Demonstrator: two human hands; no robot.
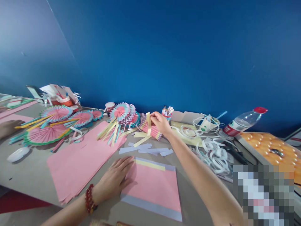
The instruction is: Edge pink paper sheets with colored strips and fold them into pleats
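Observation:
My left hand point(115, 179), with a red beaded bracelet point(89, 198) at its wrist, lies flat with fingers stretched on the left edge of a pink sheet point(152, 182). Lavender strips run along the sheet's top and bottom edges, and a yellow strip point(150, 164) lies near the top one. Farther back, my right hand point(160, 123) pinches a yellow paper strip point(148, 120) and holds it upright. Below that hand is a folded pink and lavender paper piece point(154, 131). Loose lavender strips point(145, 148) and yellow strips point(141, 141) lie between the hand and the sheet.
A pink paper stack point(80, 160) and round pleated paper fans point(82, 118) lie leftward, near a white computer mouse point(18, 154) and another person's hand point(9, 128). Rightward are curled white strips point(213, 153), a tilted plastic bottle point(242, 122) and an orange studded box point(270, 146). A blue wall point(150, 56) stands behind.

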